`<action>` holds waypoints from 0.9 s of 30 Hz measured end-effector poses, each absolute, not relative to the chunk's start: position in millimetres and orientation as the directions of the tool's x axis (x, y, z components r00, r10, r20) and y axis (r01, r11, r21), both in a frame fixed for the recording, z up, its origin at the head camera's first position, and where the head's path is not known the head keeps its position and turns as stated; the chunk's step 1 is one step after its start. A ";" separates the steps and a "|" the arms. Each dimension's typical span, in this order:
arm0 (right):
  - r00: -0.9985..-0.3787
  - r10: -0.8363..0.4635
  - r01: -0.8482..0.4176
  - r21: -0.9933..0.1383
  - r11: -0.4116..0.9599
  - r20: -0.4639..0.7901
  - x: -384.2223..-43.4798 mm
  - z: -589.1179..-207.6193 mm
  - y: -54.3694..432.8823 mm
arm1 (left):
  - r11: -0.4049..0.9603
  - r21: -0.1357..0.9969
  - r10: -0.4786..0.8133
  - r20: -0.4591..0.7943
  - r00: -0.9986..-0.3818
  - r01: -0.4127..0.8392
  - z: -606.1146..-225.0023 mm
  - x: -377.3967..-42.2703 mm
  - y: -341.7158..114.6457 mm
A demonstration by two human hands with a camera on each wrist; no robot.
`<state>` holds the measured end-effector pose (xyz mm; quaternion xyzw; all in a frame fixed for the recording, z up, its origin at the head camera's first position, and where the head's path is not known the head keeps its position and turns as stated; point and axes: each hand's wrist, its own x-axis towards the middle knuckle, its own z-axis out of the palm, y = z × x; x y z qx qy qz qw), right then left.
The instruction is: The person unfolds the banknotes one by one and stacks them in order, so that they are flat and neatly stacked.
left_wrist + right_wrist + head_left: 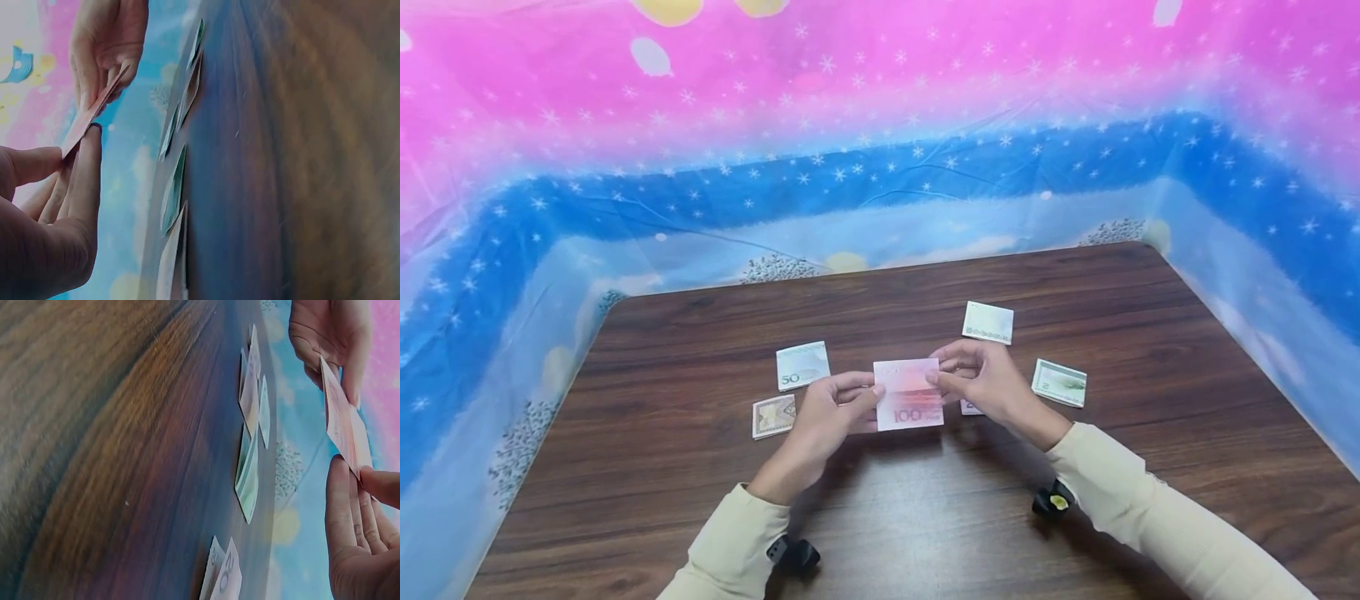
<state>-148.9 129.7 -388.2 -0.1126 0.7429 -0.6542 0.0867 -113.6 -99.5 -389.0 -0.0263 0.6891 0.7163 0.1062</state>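
A folded pinkish-red 100 banknote is held up above the table, its number facing the head camera. My left hand pinches its left edge, thumb in front and fingers behind. At the right edge my right hand pinches it the same way. Both wrist views show the banknote spanning the gap between the two hands. Partly hidden behind the right hand lies another folded note with a 2 showing. Nearest the left hand are a folded green 50 note and a folded brownish note.
Beyond the right hand lies a pale green folded note. Another green folded note rests farther right. All lie on a dark wood-grain table, with a pink and blue patterned cloth hanging around its back and sides.
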 end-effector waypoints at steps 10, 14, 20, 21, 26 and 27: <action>-0.980 -0.200 -0.022 -0.985 0.170 -0.013 -135.9 -393.9 126.8 | -0.134 0.964 0.127 -0.213 -0.969 -0.230 -390.6 -95.9 -94.9; -0.979 -0.206 -0.046 -0.980 0.193 0.005 -128.9 -395.1 125.4 | -0.165 0.956 0.138 -0.221 -0.965 -0.243 -393.0 -92.2 -93.5; -0.974 -0.227 -0.075 -0.969 0.235 0.020 -120.0 -396.0 125.3 | -0.207 0.943 0.185 -0.223 -0.957 -0.260 -398.9 -90.3 -92.1; -0.973 -0.229 -0.072 -0.969 0.237 0.016 -118.5 -396.1 125.3 | -0.213 0.942 0.195 -0.218 -0.956 -0.258 -399.1 -90.0 -91.7; -0.969 -0.247 -0.041 -0.971 0.236 -0.020 -111.7 -395.1 123.1 | -0.216 0.944 0.228 -0.199 -0.953 -0.249 -399.4 -89.0 -88.5; -0.967 -0.252 -0.029 -0.972 0.232 -0.032 -110.6 -394.6 122.2 | -0.212 0.946 0.233 -0.195 -0.953 -0.245 -399.1 -88.7 -87.8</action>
